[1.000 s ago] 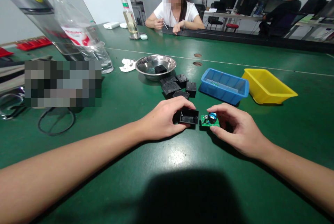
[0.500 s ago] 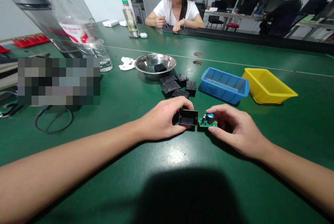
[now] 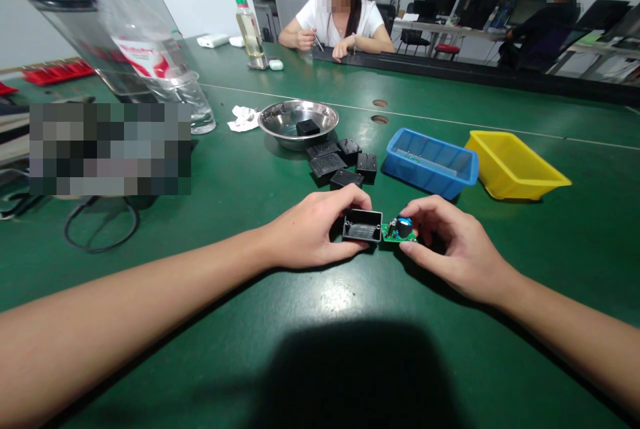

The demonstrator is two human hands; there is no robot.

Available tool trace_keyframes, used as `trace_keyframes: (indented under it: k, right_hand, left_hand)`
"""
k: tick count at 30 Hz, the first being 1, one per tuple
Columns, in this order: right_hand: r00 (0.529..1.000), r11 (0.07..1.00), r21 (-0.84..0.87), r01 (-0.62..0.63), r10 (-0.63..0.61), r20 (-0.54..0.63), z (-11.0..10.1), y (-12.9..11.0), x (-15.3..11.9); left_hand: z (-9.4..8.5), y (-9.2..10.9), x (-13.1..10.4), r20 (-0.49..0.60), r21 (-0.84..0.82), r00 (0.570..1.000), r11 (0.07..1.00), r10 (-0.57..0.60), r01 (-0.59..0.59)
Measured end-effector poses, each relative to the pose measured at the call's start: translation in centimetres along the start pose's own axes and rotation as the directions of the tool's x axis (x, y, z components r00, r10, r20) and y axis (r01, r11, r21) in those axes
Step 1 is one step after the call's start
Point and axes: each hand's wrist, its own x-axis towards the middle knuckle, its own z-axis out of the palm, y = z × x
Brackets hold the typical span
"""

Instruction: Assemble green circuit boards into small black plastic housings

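Note:
My left hand (image 3: 315, 226) grips a small black open-topped case (image 3: 363, 226) between thumb and fingers, its hollow inside facing me. Just to its right, my right hand (image 3: 445, 236) holds a green circuit board (image 3: 399, 231) with a blue-topped round part on it. Board and case are side by side, nearly touching, low over the green table (image 3: 320, 362). Several black cases (image 3: 327, 166) lie in a cluster behind my left hand. One more black case (image 3: 307, 127) is in the shiny metal bowl (image 3: 275, 130).
Beyond my right hand are a blue bin (image 3: 430, 172) and a yellow bin (image 3: 520, 179). Crumpled tissue (image 3: 244, 118) lies left of the bowl. Bottles (image 3: 150, 59) and a black cable loop (image 3: 100, 249) are at left. A person (image 3: 340, 22) sits across the table.
The black case in my left hand has tilted slightly, showing more of its inside. Both hands keep their holds and have hardly moved.

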Motion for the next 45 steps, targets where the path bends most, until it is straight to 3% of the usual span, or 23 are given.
trace_keyframes:
  k: [26,45]
  right_hand:
    - [1.000,0.998,0.057,-0.001,0.002,-0.008,0.10,0.37,-0.17]
    - [1.000,0.998,0.056,-0.025,0.025,-0.003,0.09,0.07,-0.05]
  left_hand:
    - [-0.05,-0.22,-0.15,0.022,-0.073,0.998,0.996,0.058,-0.056]
    - [-0.06,0.04,-0.14,0.016,0.007,0.997,0.997,0.073,-0.073]
